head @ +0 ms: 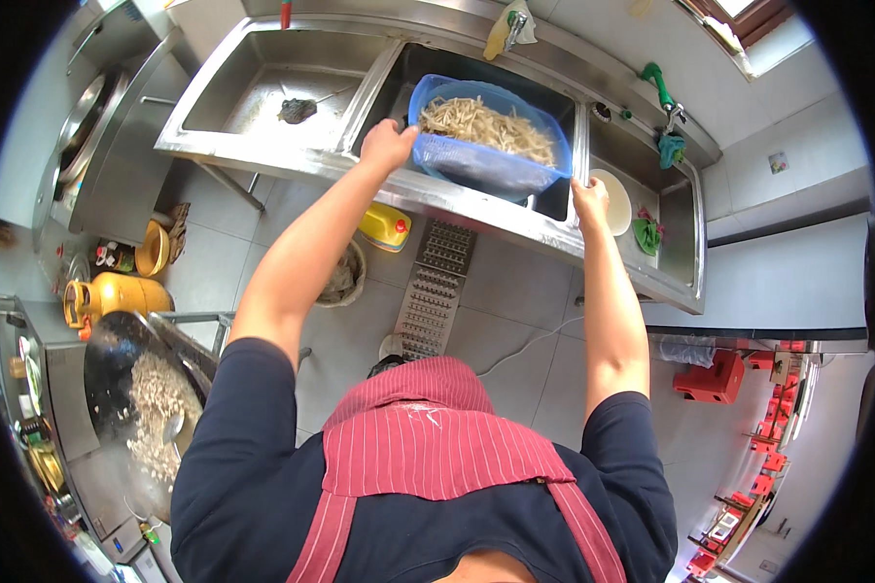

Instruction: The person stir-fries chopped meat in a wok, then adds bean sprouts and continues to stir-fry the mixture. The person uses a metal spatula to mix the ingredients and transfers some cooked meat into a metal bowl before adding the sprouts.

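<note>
A blue plastic basket (474,159) sits tilted in or over the middle basin (496,64) of a stainless-steel sink. Pale, thin food strips (487,130) fill it, and they look slightly blurred. My left hand (389,146) grips the basket's left end, thumb over the rim. At the right front corner, my right hand (590,198) holds the rim, close to the divider of the right basin. Whether the basket touches the basin floor is hidden.
A white bowl (614,202) and a green cloth (647,235) lie in the right basin. A dark lump (297,111) rests in the left one. Behind me on the left are a large wok of food (157,408) and a yellow gas cylinder (120,295). A floor drain grate (432,306) runs below.
</note>
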Available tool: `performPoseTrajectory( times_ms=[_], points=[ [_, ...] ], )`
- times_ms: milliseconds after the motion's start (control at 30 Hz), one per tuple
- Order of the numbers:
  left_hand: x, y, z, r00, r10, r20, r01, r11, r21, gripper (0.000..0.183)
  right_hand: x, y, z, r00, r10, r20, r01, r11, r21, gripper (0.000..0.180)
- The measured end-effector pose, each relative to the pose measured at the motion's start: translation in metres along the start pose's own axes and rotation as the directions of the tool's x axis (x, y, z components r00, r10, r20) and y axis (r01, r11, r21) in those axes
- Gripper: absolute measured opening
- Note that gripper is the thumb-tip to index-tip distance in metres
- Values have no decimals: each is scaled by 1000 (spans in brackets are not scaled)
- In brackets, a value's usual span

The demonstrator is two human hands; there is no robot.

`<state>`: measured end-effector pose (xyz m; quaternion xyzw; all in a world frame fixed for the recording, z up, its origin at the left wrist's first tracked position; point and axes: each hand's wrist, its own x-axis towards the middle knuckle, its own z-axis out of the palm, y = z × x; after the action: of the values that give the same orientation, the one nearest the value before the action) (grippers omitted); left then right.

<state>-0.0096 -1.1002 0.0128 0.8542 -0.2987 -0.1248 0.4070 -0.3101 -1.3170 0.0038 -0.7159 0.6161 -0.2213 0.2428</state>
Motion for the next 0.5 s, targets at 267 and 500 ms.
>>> performPoseTrajectory(
  times_ms=[267,500],
  points=[
    [90,-18,91,957,-274,95,275,961,4,61,122,21,59,948,39,315,44,967,-251,65],
    [73,-43,98,966,-257,-24,256,966,-31,33,132,47,74,900,68,430,-246,894,374,24]
  ],
)
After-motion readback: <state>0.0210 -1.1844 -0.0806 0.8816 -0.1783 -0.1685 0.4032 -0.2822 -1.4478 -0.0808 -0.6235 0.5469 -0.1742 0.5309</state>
